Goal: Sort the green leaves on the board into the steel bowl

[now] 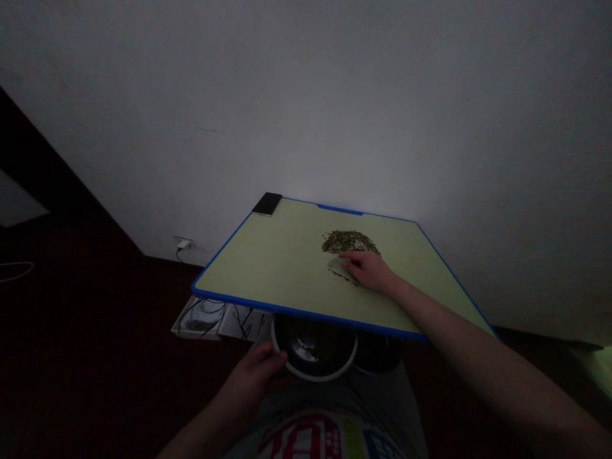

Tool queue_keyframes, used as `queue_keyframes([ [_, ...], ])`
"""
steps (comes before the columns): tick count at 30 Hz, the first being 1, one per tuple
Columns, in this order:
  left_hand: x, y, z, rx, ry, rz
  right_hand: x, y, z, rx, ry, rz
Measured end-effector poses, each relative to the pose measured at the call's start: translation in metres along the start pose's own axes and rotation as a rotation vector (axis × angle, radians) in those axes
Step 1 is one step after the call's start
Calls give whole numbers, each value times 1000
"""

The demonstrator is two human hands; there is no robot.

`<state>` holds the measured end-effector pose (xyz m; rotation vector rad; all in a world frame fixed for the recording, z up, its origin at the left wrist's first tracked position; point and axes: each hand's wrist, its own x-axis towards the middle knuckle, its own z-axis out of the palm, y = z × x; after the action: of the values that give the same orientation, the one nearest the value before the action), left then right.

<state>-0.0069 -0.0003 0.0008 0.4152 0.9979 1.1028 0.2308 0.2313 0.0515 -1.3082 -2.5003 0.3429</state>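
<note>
A blue-edged pale green board (272,268) juts out over a white-rimmed dark bowl (313,347), whose rim the left hand (255,376) grips with curled fingers. On the board, the right hand (368,271), fingers pressed together, lies on a translucent plastic card (338,264) beside a heap of small green beans (349,241); a black smartphone (266,203) lies at the far corner.

**Beans and a phone on a blue-edged board**

A pale green board (258,268) with a blue edge carries a black phone (266,203) flat at its far left corner. Past the middle lies a heap of small green beans (349,241), a clear plastic piece (338,266) touching its near side among scattered beans.
</note>
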Motion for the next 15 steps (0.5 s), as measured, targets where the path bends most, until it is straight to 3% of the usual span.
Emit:
queue_keyframes([
  [10, 1, -2, 0, 4, 8, -2, -1, 3, -2, 89, -92, -120],
  [15, 0, 1, 5, -14, -15, -7, -14, -3, -2, 75, -76, -49],
])
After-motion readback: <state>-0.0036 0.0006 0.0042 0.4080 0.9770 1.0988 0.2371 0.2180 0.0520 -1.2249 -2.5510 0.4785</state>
